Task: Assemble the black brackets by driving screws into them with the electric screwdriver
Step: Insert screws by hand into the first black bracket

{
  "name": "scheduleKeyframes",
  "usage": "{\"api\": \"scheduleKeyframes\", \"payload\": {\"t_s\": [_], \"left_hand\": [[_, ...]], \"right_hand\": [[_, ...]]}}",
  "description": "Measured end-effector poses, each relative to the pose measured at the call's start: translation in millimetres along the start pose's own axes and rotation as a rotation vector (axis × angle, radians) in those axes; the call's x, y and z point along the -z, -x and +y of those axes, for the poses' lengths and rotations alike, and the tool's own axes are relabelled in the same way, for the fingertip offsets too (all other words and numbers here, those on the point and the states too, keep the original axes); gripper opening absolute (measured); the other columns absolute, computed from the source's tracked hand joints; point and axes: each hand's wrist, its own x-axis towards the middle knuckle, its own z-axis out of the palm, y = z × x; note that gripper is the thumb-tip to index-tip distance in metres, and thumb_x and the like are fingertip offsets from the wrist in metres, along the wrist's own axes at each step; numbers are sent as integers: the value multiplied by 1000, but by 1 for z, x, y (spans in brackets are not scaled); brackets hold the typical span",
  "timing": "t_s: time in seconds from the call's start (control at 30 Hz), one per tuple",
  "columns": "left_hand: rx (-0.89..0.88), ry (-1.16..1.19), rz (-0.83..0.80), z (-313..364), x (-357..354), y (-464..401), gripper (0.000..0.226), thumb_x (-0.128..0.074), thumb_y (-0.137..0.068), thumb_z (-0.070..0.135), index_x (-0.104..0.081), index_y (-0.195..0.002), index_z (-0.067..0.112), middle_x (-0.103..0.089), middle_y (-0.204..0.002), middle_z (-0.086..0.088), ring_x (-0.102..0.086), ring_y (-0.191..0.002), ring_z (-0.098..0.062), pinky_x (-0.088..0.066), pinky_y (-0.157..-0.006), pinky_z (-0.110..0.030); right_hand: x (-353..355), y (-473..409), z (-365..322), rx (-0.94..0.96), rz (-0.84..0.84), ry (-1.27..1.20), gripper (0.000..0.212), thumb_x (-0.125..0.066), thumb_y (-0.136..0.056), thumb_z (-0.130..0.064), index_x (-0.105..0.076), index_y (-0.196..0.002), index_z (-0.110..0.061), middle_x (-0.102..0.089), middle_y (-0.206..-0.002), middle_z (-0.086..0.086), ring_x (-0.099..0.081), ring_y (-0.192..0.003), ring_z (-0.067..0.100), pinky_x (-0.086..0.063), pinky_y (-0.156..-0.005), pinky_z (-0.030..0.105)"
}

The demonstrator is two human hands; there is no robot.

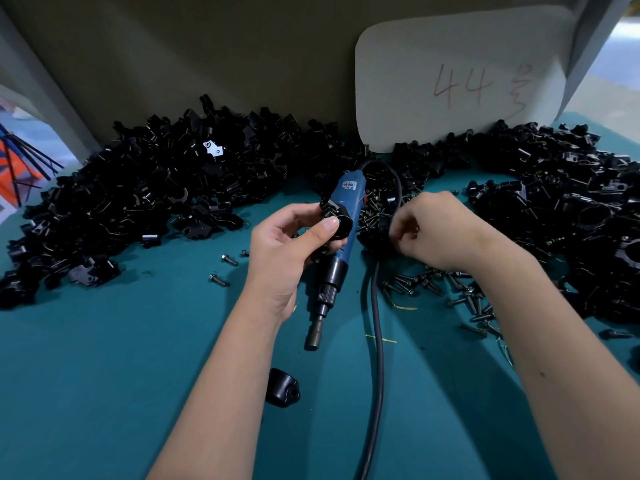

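While the electric screwdriver (341, 244) lies on the green table (104, 393), its long axis runs far to near, bit end toward the person; it looks heavy and rigid, best gripped around the blue body. The left hand (287, 251) pinches a small, stiff black bracket (337, 221). The right hand (429, 230) curls into the screws (374, 209); what its fingers hold, I cannot tell.

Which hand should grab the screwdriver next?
Probably the right hand: its fingers are curled at the loose screws beside the blue electric screwdriver. The left hand already grips a black bracket.
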Motion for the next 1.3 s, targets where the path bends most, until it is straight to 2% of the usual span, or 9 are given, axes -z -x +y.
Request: {"api": "scheduleKeyframes", "payload": {"t_s": [0.1,0.27,0.43,0.6,0.73,0.83,1.1,1.23,1.3], "left_hand": [[-8,-1,6,-1,0,-1,17,-87,-74,15,-81,-89,19,-76,-98,-11,-75,-82,-31,-60,-76,-28],[-15,-13,16,-2,1,-2,19,-86,-76,11,-78,-94,13,-76,-97,-11,-75,-81,-30,-61,-76,-30],[-17,-6,15,-3,2,-2,21,-82,-73,12,-78,-94,10,-76,-96,-12,-75,-80,-30,-61,-74,-29],[-29,-23,24,-6,2,-4,17,-81,-80,5,-77,-95,10,-77,-94,-10,-74,-78,-29,-60,-73,-28],[-45,-70,30,-9,2,-4,16,-79,-85,0,-78,-97,11,-77,-93,-6,-73,-79,-27,-61,-75,-30],[-46,-69,41,-10,2,-4,19,-80,-85,0,-80,-92,18,-77,-91,-3,-73,-80,-25,-60,-75,-30],[-62,-106,35,-11,11,-7,20,-82,-83,2,-76,-102,5,-77,-94,-8,-74,-87,-24,-62,-82,-39],[-61,-106,43,-10,14,-7,18,-82,-82,5,-78,-99,10,-78,-95,-8,-74,-81,-21,-60,-74,-31],[-95,-192,56,-10,16,-8,19,-82,-83,1,-77,-101,7,-79,-94,-6,-75,-80,-19,-60,-73,-27]], "right_hand": [[-2,0,-15,67,269,-154,20,-70,-87,-8,-72,-77,-24,-69,-72,-10,-64,-67,6,-55,-66,22],[-20,0,-33,50,21,141,17,-69,-87,-7,-74,-100,-17,-72,-95,8,-70,-85,34,-61,-78,43],[-28,-2,-31,58,6,188,12,-66,-90,-4,-68,-99,-13,-67,-100,9,-67,-87,35,-58,-76,40],[-21,-4,-26,6,249,-561,13,-74,-93,-3,-70,-97,-14,-71,-79,1,-68,-62,15,-55,-56,23],[-24,-2,-42,96,368,-1099,12,-76,-91,-3,-78,-99,-12,-74,-75,4,-68,-64,15,-52,-52,24],[-30,-1,-48,119,374,-1120,7,-83,-87,-9,-79,-90,-14,-75,-72,3,-65,-61,10,-48,-49,21],[-36,0,-54,120,362,-1179,14,-86,-84,-11,-74,-76,-13,-71,-67,-1,-56,-51,3,-44,-50,16],[-43,-1,-56,5,330,-1265,20,-84,-86,-13,-71,-72,-11,-61,-57,-1,-45,-47,9,-38,-44,22],[-44,0,-57,45,357,-1133,18,-85,-86,-13,-73,-72,-13,-67,-61,-1,-52,-50,7,-41,-48,20]]}}
